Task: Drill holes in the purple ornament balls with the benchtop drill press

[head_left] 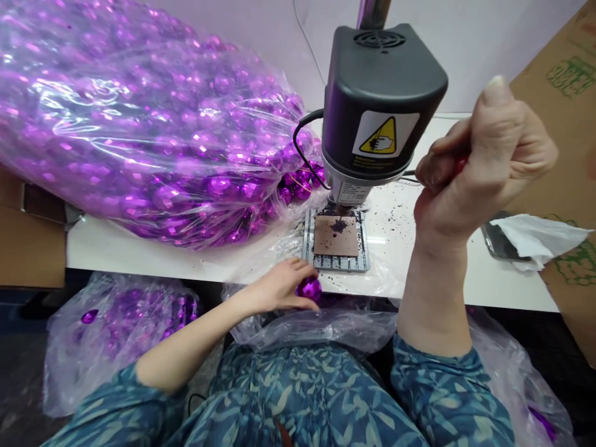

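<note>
My left hand (286,287) is closed round a shiny purple bauble (309,289) at the front edge of the table, just before the drill press's base. My right hand (484,155) is raised to the right of the black drill press head (382,93), its fingers wrapped round a red handle (460,164) that shows only as a sliver. Beneath the head, a brown square board (338,245) with a small hole and dark shavings on it rests on the slotted metal base (344,264). The drill tip is hard to make out.
A large clear bag of purple baubles (162,136) fills the back left. Another bag (130,323) hangs low at the left. At the right are a phone (503,241), a white tissue (540,236) and a cardboard box (559,155). Dark shavings dot the white table (503,285).
</note>
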`<state>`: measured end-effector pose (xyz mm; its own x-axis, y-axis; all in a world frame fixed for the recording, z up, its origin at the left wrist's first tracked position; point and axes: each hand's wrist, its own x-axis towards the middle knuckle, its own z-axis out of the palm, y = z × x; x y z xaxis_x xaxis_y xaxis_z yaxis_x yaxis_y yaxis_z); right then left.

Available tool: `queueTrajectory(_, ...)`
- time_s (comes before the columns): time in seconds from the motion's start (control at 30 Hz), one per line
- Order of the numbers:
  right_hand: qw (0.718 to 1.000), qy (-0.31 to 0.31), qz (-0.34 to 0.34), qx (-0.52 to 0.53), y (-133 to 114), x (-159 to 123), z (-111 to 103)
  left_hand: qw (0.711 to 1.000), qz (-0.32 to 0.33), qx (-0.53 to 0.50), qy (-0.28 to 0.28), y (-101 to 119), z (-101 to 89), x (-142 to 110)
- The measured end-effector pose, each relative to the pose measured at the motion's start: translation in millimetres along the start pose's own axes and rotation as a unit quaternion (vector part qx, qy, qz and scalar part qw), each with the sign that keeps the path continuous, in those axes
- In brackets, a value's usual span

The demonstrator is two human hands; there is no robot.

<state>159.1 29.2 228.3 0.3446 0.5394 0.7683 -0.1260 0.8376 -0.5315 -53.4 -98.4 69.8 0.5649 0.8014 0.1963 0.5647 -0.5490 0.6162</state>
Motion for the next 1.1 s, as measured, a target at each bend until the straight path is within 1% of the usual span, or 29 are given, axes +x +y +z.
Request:
queueTrajectory(0.03,1.0,0.002,-0.006,0.001,1.2,-0.7,-0.1,1.0,0.004,0.009,-0.02,-0.6,-6.1,-5.9)
queueTrajectory(0.07,1.0,0.006,-0.012,0.002,1.7,-1.3,0.1,1.0,0.0,0.016,-0.01,-5.5,-11.5,-6.6)
queueTrajectory(0.1,1.0,0.009,-0.015,0.003,1.7,-1.7,0.5,0.999,-0.011,0.022,0.026,-14.6,-16.3,-1.8)
queueTrajectory(0.13,1.0,0.011,-0.015,0.003,1.1,-2.0,1.1,0.996,-0.027,0.029,0.075,-27.5,-20.6,8.4)
queueTrajectory(0.17,1.0,0.012,-0.013,0.0,0.1,-2.3,1.7,0.989,-0.048,0.036,0.134,-43.2,-24.3,23.4)
queueTrajectory(0.2,1.0,0.01,-0.011,-0.003,-1.1,-2.6,2.2,0.98,-0.069,0.051,0.179,-60.5,-27.3,42.1)
queueTrajectory(0.23,1.0,0.008,-0.009,-0.007,-2.3,-2.8,2.6,0.971,-0.091,0.064,0.21,-78.1,-29.6,63.1)
queueTrajectory(0.27,1.0,0.008,-0.009,-0.009,-3.3,-3.1,2.7,0.963,-0.121,0.072,0.229,-94.7,-31.2,84.8)
queueTrajectory(0.3,1.0,0.006,-0.01,-0.012,-3.9,-3.4,2.6,0.956,-0.157,0.073,0.236,-109.3,-32.2,105.7)
queueTrajectory(0.33,1.0,0.005,-0.012,-0.013,-4.1,-3.6,2.2,0.953,-0.183,0.067,0.231,-121.2,-32.6,124.5)
queueTrajectory(0.4,1.0,0.0,-0.018,-0.015,-3.1,-3.7,0.9,0.954,-0.201,0.058,0.215,-136.1,-33.0,151.8)
queueTrajectory(0.43,1.0,-0.003,-0.023,-0.016,-2.1,-3.7,0.0,0.956,-0.199,0.054,0.208,-139.4,-33.4,159.3)
queueTrajectory(0.5,0.999,-0.008,-0.032,-0.016,0.3,-3.5,-1.7,0.959,-0.19,0.054,0.204,-139.1,-35.1,162.2)
queueTrajectory(0.57,0.999,-0.01,-0.036,-0.015,2.1,-3.6,-3.0,0.959,-0.175,0.04,0.22,-131.2,-37.1,152.1)
queueTrajectory(0.6,0.999,-0.009,-0.035,-0.017,2.5,-3.8,-3.4,0.958,-0.164,0.016,0.236,-125.2,-37.4,144.0)
queueTrajectory(0.63,0.999,-0.007,-0.033,-0.021,2.7,-4.1,-3.5,0.955,-0.152,-0.026,0.252,-118.0,-36.7,134.9)
queueTrajectory(0.7,0.999,-0.005,-0.027,-0.033,2.3,-4.8,-3.1,0.94,-0.137,-0.161,0.268,-102.5,-31.4,116.8)
queueTrajectory(0.77,0.999,-0.002,-0.025,-0.037,1.9,-5.4,-2.0,0.909,-0.145,-0.296,0.254,-88.5,-20.4,102.5)
queueTrajectory(0.83,0.999,0.003,-0.031,-0.025,2.0,-5.7,-0.7,0.887,-0.152,-0.365,0.24,-79.2,-5.7,94.6)
queueTrajectory(0.87,0.999,0.007,-0.036,-0.017,2.2,-5.8,-0.1,0.884,-0.148,-0.374,0.239,-76.5,2.1,93.1)
queueTrajectory(0.97,0.999,0.011,-0.047,-0.021,2.6,-6.5,0.7,0.892,-0.113,-0.369,0.235,-74.1,22.9,94.6)
queueTrajectory(1.03,0.998,0.01,-0.047,-0.037,2.4,-7.4,0.2,0.896,-0.096,-0.369,0.227,-74.8,32.5,97.3)
queueTrajectory(1.1,0.998,0.008,-0.043,-0.047,2.3,-8.4,-0.5,0.897,-0.092,-0.371,0.22,-75.7,38.4,99.2)
